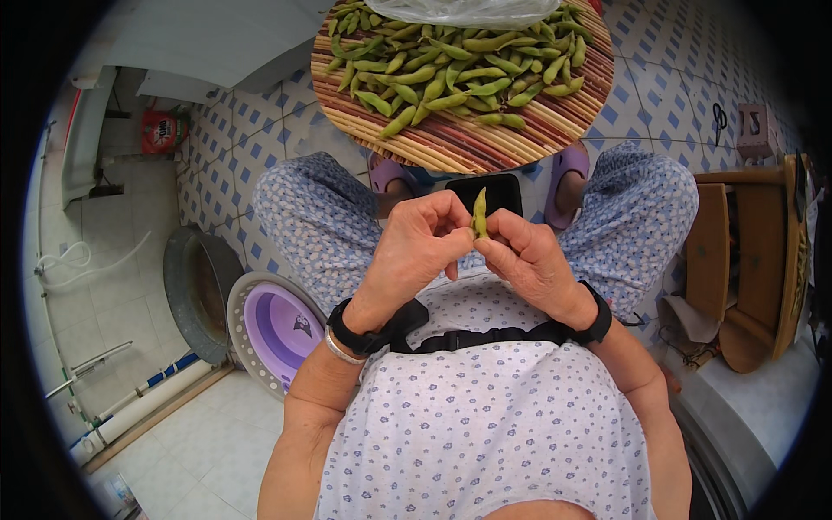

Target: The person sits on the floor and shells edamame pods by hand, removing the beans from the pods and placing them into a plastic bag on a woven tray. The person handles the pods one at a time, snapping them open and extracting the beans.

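Note:
A green soybean pod (480, 213) stands nearly upright between my hands, above my lap. My left hand (426, 235) pinches its lower left side with thumb and fingertips. From the other side, my right hand (530, 250) grips the same pod near its lower end. Just beyond my hands is a black container (499, 188), partly hidden by them, so its contents do not show. Many more pods (448, 71) lie heaped on a round slatted tabletop (455, 146) of tan and reddish-brown strips. A clear plastic bag (465, 10) rests at the heap's far edge.
To the left, a purple folding basin (273, 325) and a dark metal tub (201, 292) lean on their sides. A red detergent bag (159, 130) sits farther back. On the right are a wooden chair (747, 260), a pink stool (756, 130) and black scissors (718, 123) on the tiled floor (676, 97).

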The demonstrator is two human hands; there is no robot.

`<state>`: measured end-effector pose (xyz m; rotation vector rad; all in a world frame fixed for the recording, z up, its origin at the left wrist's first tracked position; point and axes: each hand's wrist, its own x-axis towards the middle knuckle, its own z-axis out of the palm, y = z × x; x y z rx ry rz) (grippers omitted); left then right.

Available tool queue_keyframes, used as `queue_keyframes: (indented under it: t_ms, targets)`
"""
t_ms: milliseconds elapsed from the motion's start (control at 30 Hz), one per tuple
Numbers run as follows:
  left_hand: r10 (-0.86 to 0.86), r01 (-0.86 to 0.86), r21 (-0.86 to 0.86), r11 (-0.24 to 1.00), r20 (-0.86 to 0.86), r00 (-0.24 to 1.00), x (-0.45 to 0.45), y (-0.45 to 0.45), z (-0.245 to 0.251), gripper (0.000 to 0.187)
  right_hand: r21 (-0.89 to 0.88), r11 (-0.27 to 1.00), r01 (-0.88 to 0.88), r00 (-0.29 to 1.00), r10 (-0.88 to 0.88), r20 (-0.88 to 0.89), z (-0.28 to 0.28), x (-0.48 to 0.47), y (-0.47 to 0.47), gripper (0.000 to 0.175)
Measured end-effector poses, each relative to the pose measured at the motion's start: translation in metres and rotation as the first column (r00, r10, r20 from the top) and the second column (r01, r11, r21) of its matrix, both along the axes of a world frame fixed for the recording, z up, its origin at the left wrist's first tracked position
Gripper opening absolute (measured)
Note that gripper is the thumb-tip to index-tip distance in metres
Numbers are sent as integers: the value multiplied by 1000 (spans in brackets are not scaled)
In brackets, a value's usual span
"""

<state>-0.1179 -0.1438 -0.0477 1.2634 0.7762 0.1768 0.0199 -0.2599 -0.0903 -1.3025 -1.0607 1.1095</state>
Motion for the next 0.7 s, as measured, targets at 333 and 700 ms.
queue_keyframes:
  t_ms: [333, 700]
  targets:
    - [88, -69, -195, 978, 85, 992, 7, 4, 3, 26, -137, 983, -119, 886, 44, -461, 5, 8, 3, 18]
    - [124, -93, -202, 975, 147, 981, 7, 4, -6, 17, -136, 981, -135, 858, 47, -512, 4, 7, 1, 23]
